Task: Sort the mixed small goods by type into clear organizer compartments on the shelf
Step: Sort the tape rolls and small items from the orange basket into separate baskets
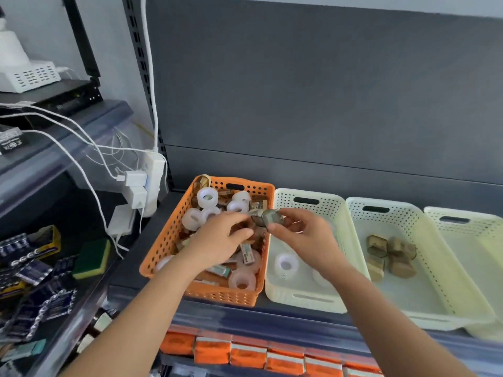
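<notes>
Right hand (299, 236): pinched a small brown pack (270, 216).
Left hand (217, 238): over the orange basket (168, 240) — grip unclear to me.
Risk: pack slips into tape-roll basket (337, 205) — missorted.

This is looking like a shop aisle: a slotted steel upright (138, 63) is rising at eleven o'clock beside a dark back panel (313, 91) filling twelve, battery packs (35, 270) are lying heaped at eight by a sponge (92, 258), identical orange packets (247, 356) are sitting in a row on the lower shelf at six, and perforated baskets (307, 192) are lining the shelf from the centre toward three.
</notes>
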